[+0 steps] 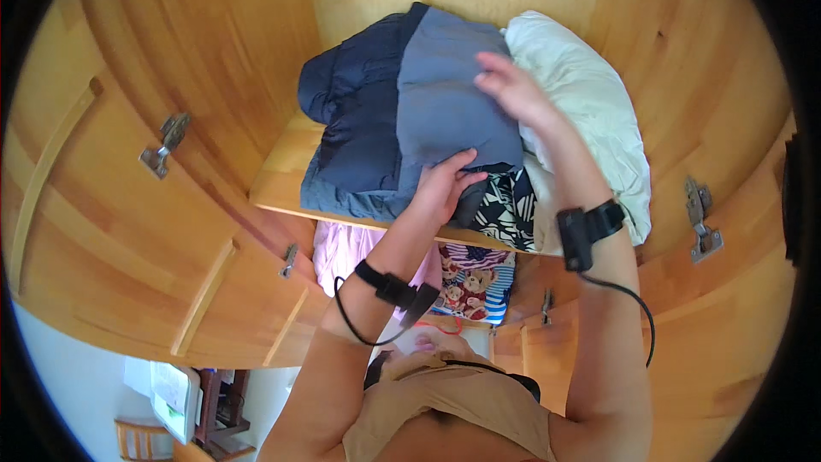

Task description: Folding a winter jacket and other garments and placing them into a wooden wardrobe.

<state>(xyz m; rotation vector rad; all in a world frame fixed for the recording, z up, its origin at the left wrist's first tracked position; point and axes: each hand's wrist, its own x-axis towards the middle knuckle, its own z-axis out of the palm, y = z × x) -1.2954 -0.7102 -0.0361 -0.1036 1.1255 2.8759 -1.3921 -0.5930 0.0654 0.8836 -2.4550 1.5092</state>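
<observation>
On a wooden cabinet shelf (282,202) lies a folded grey and dark navy padded garment (449,90), on top of other folded clothes. My left hand (446,186) touches its front edge, thumb and fingers apart. Blurred, my right hand (513,86) is over the garment's right part with its fingers spread; whether it touches the cloth is unclear. A white padded item (584,96) lies beside the garment on the right. Beneath the garment are a blue-grey folded cloth (353,201) and a black-and-white patterned cloth (503,205). Both wrists wear black strapped devices with cables.
Wooden doors with metal hinges (699,218) stand open on both sides. The lower compartment holds a pink cloth (346,250) and a bear-patterned cloth (471,285). A wooden chair (141,439) and a dark table (221,407) are at the lower left.
</observation>
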